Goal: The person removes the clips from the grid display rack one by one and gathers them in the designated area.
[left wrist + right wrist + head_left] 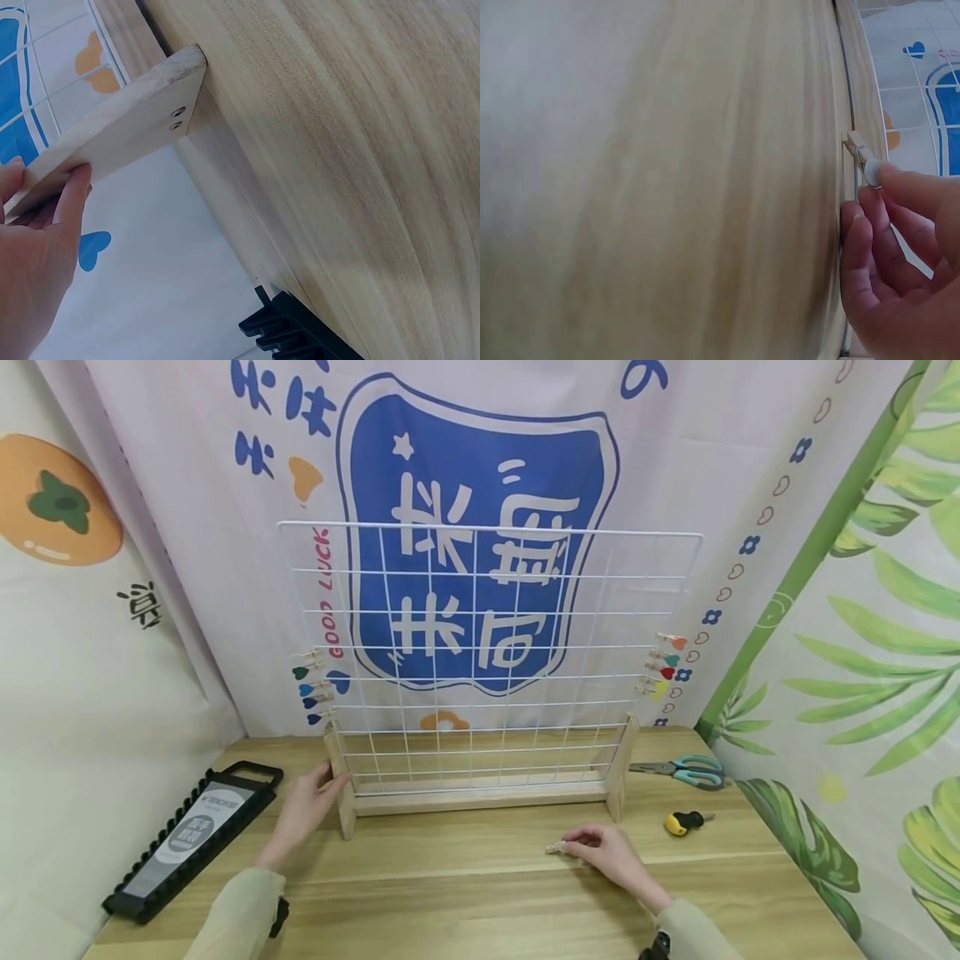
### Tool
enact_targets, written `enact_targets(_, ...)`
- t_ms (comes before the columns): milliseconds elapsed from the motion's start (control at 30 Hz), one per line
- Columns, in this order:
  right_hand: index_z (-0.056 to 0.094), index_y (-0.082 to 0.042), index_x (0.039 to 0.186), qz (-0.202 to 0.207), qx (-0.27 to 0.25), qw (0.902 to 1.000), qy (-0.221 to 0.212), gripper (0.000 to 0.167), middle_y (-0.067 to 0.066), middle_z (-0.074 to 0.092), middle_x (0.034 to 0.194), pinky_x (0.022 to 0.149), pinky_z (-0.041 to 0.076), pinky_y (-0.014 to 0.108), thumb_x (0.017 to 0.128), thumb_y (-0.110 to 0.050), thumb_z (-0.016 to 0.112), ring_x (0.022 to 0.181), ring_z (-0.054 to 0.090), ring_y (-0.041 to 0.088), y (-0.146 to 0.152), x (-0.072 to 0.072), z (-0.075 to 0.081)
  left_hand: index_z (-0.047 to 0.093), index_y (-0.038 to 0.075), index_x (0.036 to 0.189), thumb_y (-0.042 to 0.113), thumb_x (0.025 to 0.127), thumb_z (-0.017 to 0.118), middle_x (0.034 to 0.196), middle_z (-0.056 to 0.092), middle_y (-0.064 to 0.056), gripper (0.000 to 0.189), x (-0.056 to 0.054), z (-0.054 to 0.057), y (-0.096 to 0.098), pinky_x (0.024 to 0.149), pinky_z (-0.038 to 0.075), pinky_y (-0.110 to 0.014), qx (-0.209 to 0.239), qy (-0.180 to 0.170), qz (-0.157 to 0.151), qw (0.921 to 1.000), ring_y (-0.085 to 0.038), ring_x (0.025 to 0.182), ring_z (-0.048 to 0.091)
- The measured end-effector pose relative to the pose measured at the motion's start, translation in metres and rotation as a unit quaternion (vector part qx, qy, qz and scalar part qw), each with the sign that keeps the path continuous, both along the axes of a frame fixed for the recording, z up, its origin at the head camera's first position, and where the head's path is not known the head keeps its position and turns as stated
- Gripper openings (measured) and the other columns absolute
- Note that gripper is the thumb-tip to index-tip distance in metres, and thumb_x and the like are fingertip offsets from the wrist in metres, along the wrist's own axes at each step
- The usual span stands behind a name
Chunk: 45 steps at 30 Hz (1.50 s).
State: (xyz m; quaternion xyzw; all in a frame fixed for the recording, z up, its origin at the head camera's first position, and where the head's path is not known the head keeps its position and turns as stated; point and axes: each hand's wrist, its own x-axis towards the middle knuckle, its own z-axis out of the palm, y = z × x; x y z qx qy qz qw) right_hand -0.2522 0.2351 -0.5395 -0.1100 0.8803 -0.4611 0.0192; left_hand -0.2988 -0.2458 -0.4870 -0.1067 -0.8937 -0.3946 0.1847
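Observation:
A white wire grid panel (487,530) stands upright in a pale wooden stand (480,801) on the table. My left hand (306,802) holds the stand's left side piece (135,112), thumb on one face and fingers on the other. Over the table, in front of the stand's right half, my right hand (606,853) pinches a small wooden clothespin (860,150) with a white decoration between thumb and fingertip. Clothespins with green and blue hearts (302,673) are clipped along the grid's left edge. Others, with orange, teal, red and yellow hearts (667,672), line its right edge.
At the left lies a long black toothed rack (197,831) with a grey label. Teal-handled scissors (699,772) lie beside the stand's right leg, and a stubby yellow-and-black screwdriver (681,823) lies nearer. A printed curtain (675,468) hangs behind the grid.

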Motion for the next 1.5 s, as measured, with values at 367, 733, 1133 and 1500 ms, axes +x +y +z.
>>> enact_targets(367,0.077,-0.010,0.091,0.004,0.069,0.9965,0.048,0.010,0.003,0.076,0.087,0.060,0.047,0.014,0.086,-0.019,0.076,0.068,0.055,-0.004,-0.004,0.002,0.005,0.061,-0.011,0.121,0.012,0.098,0.062,0.118,0.065,-0.035,0.033,0.000,-0.001,-0.001,0.087,0.057,-0.054,0.006,-0.007,0.005,0.9999,-0.048,0.110,0.065)
enact_targets(733,0.075,-0.003,0.095,0.013,0.056,0.9974,0.044,0.013,0.006,0.075,0.086,0.061,0.051,0.015,0.086,-0.014,0.075,0.070,0.058,-0.004,-0.002,0.004,0.006,0.060,-0.009,0.128,0.018,0.099,0.061,0.121,0.065,-0.032,0.040,0.002,-0.001,-0.002,0.086,0.059,-0.049,0.026,-0.037,0.012,0.9989,-0.045,0.113,0.065)
enact_targets(1133,0.071,0.001,0.108,-0.044,0.055,0.9922,0.103,0.024,0.013,0.076,0.096,0.069,0.057,0.017,0.088,-0.013,0.073,0.080,0.069,0.010,0.016,0.002,0.069,0.062,-0.008,0.125,0.018,0.098,0.063,0.117,0.068,-0.031,0.037,0.003,0.002,-0.004,0.082,0.061,-0.045,0.020,-0.025,0.018,0.9993,-0.043,0.109,0.068)
enact_targets(1500,0.065,-0.001,0.123,-0.184,-0.014,0.9559,0.228,0.036,-0.009,0.072,0.107,0.080,0.049,0.001,0.096,-0.025,0.066,0.090,0.057,-0.015,0.066,-0.010,0.186,0.061,-0.008,0.126,0.017,0.098,0.063,0.119,0.067,-0.031,0.038,-0.001,-0.001,-0.002,0.085,0.060,-0.045,0.032,-0.029,0.008,0.9990,-0.043,0.111,0.067)
